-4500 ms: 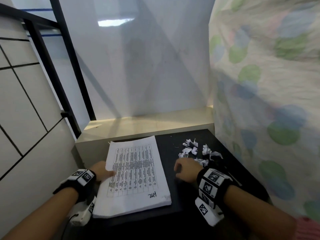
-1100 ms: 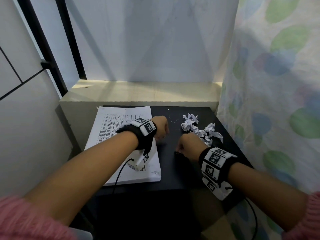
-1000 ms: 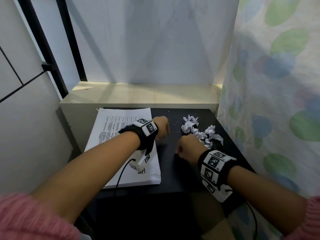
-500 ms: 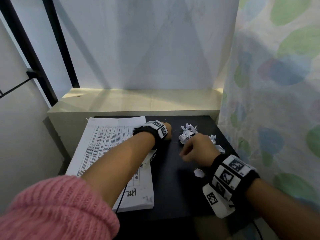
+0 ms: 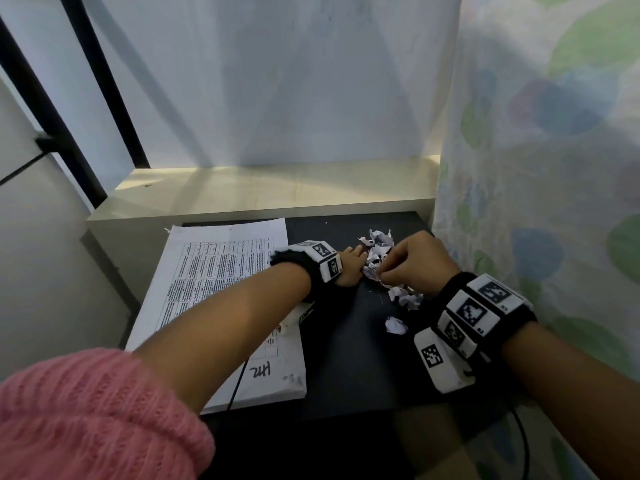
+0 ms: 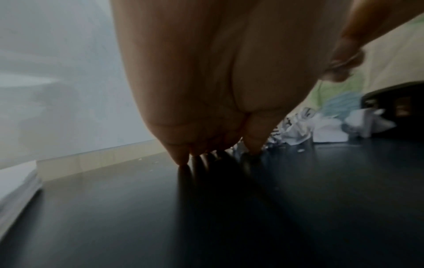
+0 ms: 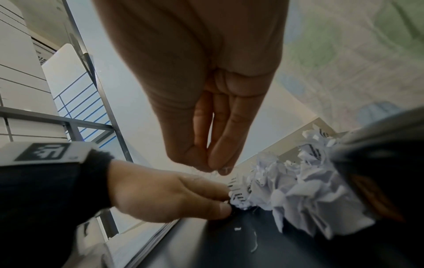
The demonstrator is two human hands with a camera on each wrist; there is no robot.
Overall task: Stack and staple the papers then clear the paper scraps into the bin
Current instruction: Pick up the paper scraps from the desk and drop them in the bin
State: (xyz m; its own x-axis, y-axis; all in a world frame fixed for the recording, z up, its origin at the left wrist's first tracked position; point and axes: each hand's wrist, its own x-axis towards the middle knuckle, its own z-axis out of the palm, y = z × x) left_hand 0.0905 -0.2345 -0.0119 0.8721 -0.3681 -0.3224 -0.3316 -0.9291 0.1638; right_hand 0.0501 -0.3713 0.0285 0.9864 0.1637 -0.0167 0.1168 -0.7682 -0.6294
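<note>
A thick stack of printed papers [image 5: 214, 289] lies on the left of the black table [image 5: 346, 358]. Crumpled white paper scraps [image 5: 379, 247] are heaped at the table's far right. My left hand [image 5: 351, 266] reaches across the stack, and its straight fingertips [image 6: 181, 159] stand on the table against the heap's left side. My right hand [image 5: 408, 265] is over the heap, its fingers and thumb drawn together at the tips [image 7: 215, 166] as if pinching a small scrap. In the right wrist view my left hand [image 7: 172, 195] touches the scraps [image 7: 298, 195].
One loose scrap [image 5: 396, 325] lies apart near my right wrist. A pale ledge [image 5: 277, 192] runs behind the table and a patterned curtain [image 5: 536, 202] hangs close on the right. No bin or stapler shows.
Both hands have moved forward into the scrap heap. The left hand came off the paper stack and crossed to the right. One scrap now lies apart, nearer me.
</note>
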